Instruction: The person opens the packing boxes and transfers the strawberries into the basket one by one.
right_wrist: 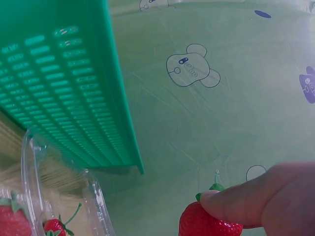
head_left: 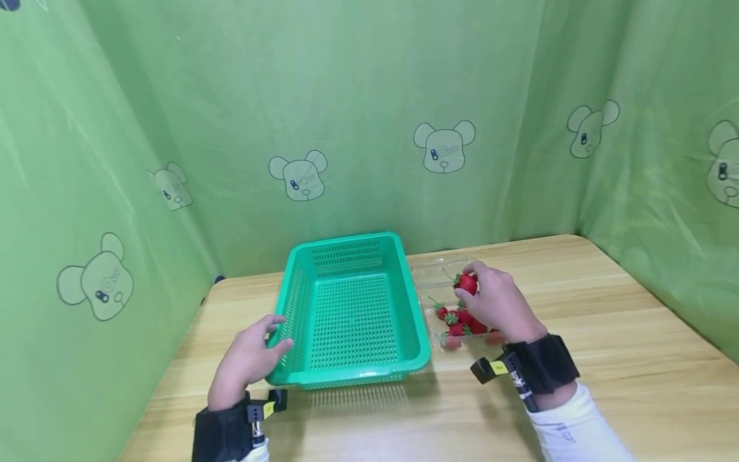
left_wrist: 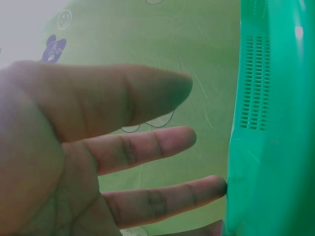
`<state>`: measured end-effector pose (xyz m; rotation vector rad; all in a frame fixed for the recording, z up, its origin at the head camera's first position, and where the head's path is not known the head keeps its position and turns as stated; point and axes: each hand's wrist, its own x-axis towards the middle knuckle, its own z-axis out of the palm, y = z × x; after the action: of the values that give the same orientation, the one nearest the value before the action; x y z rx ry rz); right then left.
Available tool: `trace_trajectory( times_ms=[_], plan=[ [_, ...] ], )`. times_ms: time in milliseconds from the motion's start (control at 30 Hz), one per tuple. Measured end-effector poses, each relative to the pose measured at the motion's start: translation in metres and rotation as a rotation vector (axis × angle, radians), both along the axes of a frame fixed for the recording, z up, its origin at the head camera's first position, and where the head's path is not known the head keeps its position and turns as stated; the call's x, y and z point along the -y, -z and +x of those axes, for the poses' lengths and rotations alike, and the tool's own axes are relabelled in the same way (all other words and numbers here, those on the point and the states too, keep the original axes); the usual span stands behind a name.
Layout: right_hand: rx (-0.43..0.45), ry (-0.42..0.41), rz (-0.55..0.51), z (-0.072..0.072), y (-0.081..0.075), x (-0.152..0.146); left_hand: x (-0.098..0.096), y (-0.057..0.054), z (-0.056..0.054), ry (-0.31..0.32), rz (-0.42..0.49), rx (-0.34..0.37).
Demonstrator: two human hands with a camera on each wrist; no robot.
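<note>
A red strawberry (head_left: 466, 283) with a green leafy top is pinched between the thumb and fingers of my right hand (head_left: 498, 301). It is held above a clear plastic box (head_left: 430, 274) whose near part holds several more strawberries (head_left: 456, 328). To the left is a green perforated basket (head_left: 353, 321) with nothing inside it. My left hand (head_left: 249, 354) is at the basket's left side, fingers extended and thumb apart. In the left wrist view a fingertip (left_wrist: 216, 186) meets the basket's wall (left_wrist: 253, 147).
A wooden table (head_left: 583, 301) carries everything. Green curtains (head_left: 369, 115) with bear-head drawings hang behind it and at both sides. Black straps with small cameras (head_left: 543, 364) circle both wrists.
</note>
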<state>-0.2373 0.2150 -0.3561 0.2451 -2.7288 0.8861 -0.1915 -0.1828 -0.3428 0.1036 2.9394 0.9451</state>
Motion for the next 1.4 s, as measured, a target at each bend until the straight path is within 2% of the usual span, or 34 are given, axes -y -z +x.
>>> trace_trajectory(
  times_ms=[333,633,1067,1400],
  plan=[
    [-0.007,-0.018,-0.015,0.001,-0.007,0.012,0.002,0.001,-0.001,-0.002,0.007,-0.001],
    [-0.032,-0.049,-0.021,0.000,-0.003,0.024,0.005,0.002,0.003,-0.019,-0.005,0.013],
    [-0.067,-0.072,-0.009,-0.005,-0.006,0.038,0.004,-0.001,0.000,-0.005,0.012,-0.011],
    [-0.063,-0.082,0.003,-0.003,0.000,0.044,0.003,0.004,-0.004,-0.017,0.022,-0.006]
  ],
)
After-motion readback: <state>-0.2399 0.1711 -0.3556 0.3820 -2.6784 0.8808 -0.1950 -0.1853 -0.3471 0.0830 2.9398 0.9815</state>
